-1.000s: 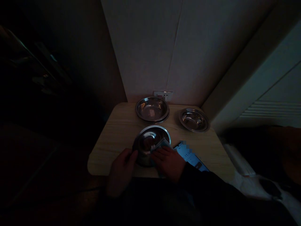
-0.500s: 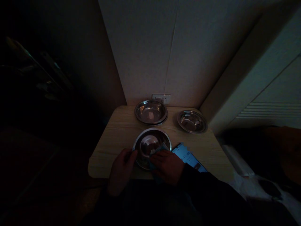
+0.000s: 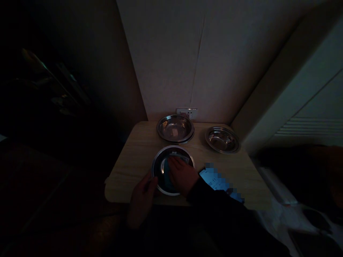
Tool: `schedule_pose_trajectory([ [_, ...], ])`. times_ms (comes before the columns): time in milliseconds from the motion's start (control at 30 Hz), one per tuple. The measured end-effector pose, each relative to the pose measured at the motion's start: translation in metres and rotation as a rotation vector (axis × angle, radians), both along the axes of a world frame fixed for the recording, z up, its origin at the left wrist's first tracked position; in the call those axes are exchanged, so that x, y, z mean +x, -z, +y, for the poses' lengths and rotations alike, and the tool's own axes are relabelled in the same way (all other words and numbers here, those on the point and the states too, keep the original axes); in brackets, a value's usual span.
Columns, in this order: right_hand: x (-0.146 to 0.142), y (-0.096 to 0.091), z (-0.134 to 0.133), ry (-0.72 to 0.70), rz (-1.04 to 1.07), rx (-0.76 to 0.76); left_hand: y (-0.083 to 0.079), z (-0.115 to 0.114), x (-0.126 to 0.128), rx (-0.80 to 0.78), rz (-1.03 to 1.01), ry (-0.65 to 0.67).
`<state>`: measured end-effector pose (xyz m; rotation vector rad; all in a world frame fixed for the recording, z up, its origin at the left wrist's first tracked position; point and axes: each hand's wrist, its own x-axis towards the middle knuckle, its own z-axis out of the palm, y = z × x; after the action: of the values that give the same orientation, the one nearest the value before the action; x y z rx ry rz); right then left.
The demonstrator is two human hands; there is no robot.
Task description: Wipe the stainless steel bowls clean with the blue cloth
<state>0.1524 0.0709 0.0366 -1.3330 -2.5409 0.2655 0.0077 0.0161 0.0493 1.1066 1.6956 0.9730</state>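
A steel bowl (image 3: 160, 161) lies near the front edge of a small wooden table (image 3: 134, 157) in dim light. My left hand (image 3: 142, 200) grips the bowl's near left rim. My right hand (image 3: 182, 175) lies inside the bowl, pressing a bluish cloth (image 3: 167, 175) against its bottom. The fingers are flat on the cloth.
Two more steel bowls stand at the back: one in the middle (image 3: 175, 127), one to the right (image 3: 222, 139). A lit phone (image 3: 217, 180) lies to the right of my forearm. A wall socket (image 3: 187, 113) sits behind the table. Bedding lies at the right.
My right hand has moved with the cloth from the bowl's near right rim into its middle. The bowl, tilted up a second ago, lies flat. My left hand stays on the rim.
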Motion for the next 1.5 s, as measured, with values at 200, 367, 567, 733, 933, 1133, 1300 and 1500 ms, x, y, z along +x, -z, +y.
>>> schedule_pose_trajectory([
  [200,0.004,-0.001,-0.004,-0.292,0.079,-0.093,0.004,-0.002,0.001,-0.004,-0.022,-0.028],
  [367,0.000,0.002,0.001,-0.231,0.055,-0.052,0.002,-0.003,0.004,0.002,-0.025,-0.016],
  [567,0.000,-0.009,-0.011,0.154,-0.091,-0.090,0.004,-0.009,0.013,-0.013,-0.058,-0.081],
  [733,0.005,-0.009,-0.021,-0.192,0.061,-0.185,0.007,-0.009,0.009,-0.006,0.012,-0.071],
  [933,-0.006,0.004,-0.003,0.042,0.017,-0.095,0.008,-0.007,0.014,-0.044,-0.118,-0.065],
  [1133,-0.004,-0.002,-0.001,-0.031,0.066,-0.168,0.008,-0.006,0.018,-0.067,-0.185,-0.051],
  [1300,0.010,-0.018,-0.006,-0.291,0.068,-0.385,0.013,-0.004,0.008,-0.062,-0.171,-0.083],
  [1500,0.036,-0.020,-0.039,-0.267,-0.087,-0.265,0.013,0.000,-0.001,-0.055,-0.153,0.020],
])
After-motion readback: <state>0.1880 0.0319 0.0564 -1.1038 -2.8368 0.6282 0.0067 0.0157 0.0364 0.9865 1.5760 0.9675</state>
